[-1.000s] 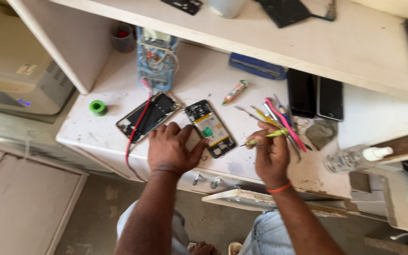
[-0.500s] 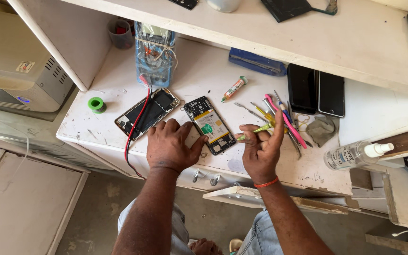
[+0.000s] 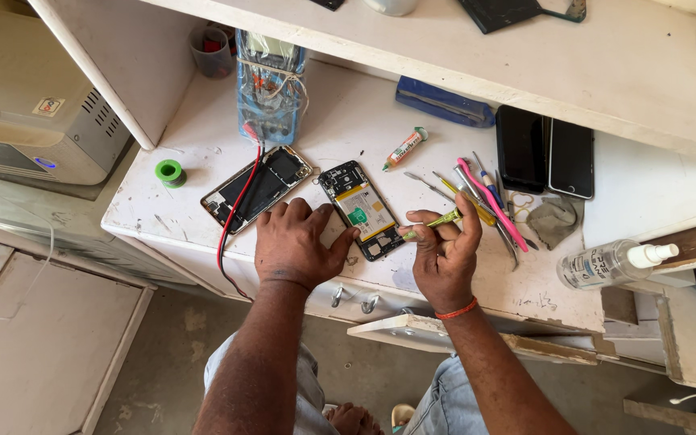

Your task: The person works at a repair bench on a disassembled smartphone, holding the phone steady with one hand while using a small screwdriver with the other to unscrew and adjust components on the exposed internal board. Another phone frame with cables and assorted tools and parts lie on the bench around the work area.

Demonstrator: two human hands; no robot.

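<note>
Left hand: the left hand point(image 3: 296, 246) lies palm down at the near edge of the worktop point(image 3: 203, 145), fingers loosely spread, fingertips pressing the left side of the opened phone point(image 3: 362, 209).
Right hand: the right hand point(image 3: 445, 254) pinches a yellow-green screwdriver point(image 3: 435, 221) between thumb and fingers, its tip pointing left at the lower right edge of the opened phone; an orange band sits on the wrist.
Opened phone: back cover off, lying slantwise between the two hands — battery and green board parts show.
Drawer: a white drawer front point(image 3: 412, 330) stands out under the worktop edge, just below the right hand.
Second phone: another opened phone frame point(image 3: 259, 188) lies just left of the left hand, with a red wire point(image 3: 239, 201) running across it and over the worktop edge.
Tool heap: tweezers, a pink pry tool point(image 3: 493, 201) and other thin tools lie in a loose pile just beyond the right hand.
Small items: a green tape roll point(image 3: 170, 171) at far left; a small paste tube point(image 3: 405, 148) beyond the opened phone.
Spray bottle: a clear spray bottle point(image 3: 614, 262) lies on its side at right.
Farther back: two dark phones point(image 3: 545, 153) lie side by side, screen up — a blue case point(image 3: 443, 101) and a clear blue box of wires point(image 3: 269, 84) sit under the shelf point(image 3: 606, 72).
</note>
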